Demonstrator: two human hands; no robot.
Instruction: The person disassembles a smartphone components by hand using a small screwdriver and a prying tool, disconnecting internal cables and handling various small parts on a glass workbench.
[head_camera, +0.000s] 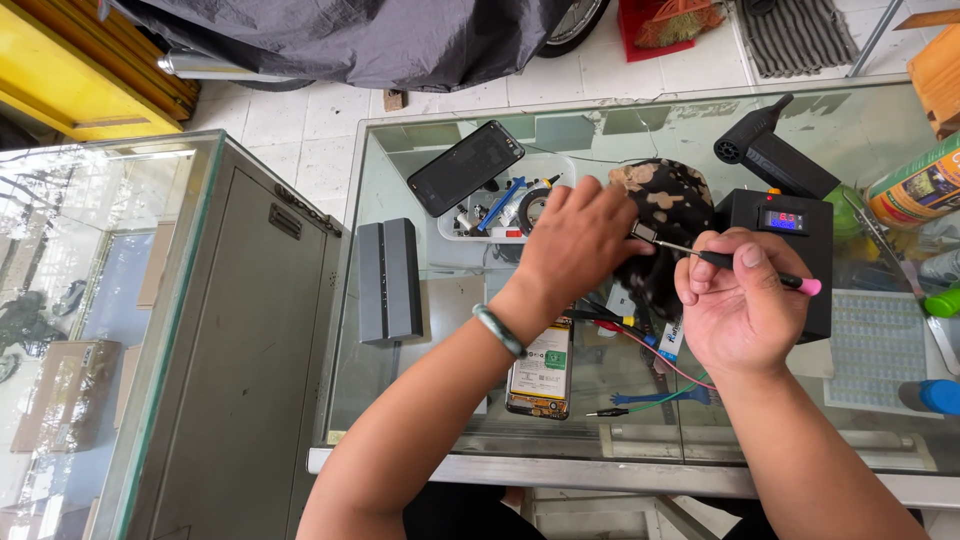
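Over the glass-topped counter (640, 130), I watch the left hand (575, 245), green bangle at the wrist, pinch a small silver rectangular metal part (643, 232), while the right hand (735, 300) brings a thin black precision screwdriver with a pink end cap (745, 267) to it, tip touching the part's right edge. The left fingers are curled down onto the part, holding it against a mottled black-and-tan cloth bundle (670, 200); I cannot tell how much of it they cover. The right hand is closed in a pen-like grip around the screwdriver's shaft, thumb on top. I judge this to be the point where a tiny screw or clip on the part is being worked; the next move would call for a steady tip and light, straight pressure so the blade does not skip off.

The part looks flat, bright and very small, mostly hidden by fingertips. Just below the part, toward the person, lies an opened smartphone with its back removed (541, 368), beside red and green test leads (650, 360). To the right of the part stands a black box-shaped power supply with a lit blue display (785, 225). Up and left of the part, a dark phone screen panel (465, 167) rests across a white plastic tray of small tools (500, 205)
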